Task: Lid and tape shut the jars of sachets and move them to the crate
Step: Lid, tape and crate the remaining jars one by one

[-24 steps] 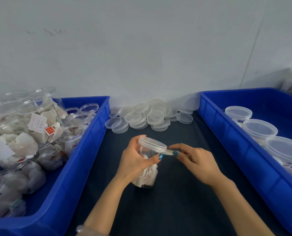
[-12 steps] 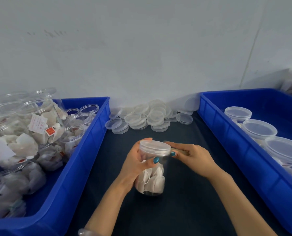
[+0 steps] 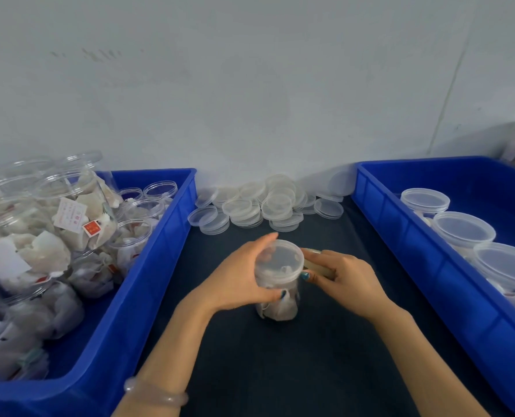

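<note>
Jar (image 3: pixel 280 308) righted, vertical, lid (image 3: pixel 280 260) up, tape (image 3: pixel 318 267) beside

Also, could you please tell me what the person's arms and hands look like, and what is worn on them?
Both forearms are bare: no sleeves, no gloves. The left hand and right hand have teal-painted nails, seen on both thumbs. A pale, translucent bangle sits on the left wrist. No rings show.

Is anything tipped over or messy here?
Yes. In the left crate some jars of sachets lie tilted and heaped on each other, not standing. The spare lids by the wall sit in a loose, overlapping pile. The jar gripped by the left hand stands upright; nothing looks spilled.
</note>
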The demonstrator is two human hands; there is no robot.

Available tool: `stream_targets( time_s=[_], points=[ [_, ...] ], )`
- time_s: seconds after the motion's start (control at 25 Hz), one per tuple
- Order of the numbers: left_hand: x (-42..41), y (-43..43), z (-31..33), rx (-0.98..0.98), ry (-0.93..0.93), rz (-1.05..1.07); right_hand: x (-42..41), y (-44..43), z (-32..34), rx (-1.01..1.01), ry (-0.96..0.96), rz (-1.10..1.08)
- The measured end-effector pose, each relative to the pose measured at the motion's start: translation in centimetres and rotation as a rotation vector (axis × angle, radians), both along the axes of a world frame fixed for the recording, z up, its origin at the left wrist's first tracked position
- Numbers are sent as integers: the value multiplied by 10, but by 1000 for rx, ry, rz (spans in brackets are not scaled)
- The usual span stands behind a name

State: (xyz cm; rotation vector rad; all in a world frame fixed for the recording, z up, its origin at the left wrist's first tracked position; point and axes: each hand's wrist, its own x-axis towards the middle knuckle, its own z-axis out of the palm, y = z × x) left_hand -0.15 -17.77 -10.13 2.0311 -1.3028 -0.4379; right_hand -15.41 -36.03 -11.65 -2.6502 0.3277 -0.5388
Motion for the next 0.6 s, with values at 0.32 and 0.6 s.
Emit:
stream_targets(
  time_s=[0.32, 0.6],
  points=[
    [-22, -35, 17, 162, -527, 170, -3, 4, -4, -214, -24, 2],
    [-19, -32, 9, 39, -539, 181, 3, 12, -11, -150, -124, -8]
  ],
)
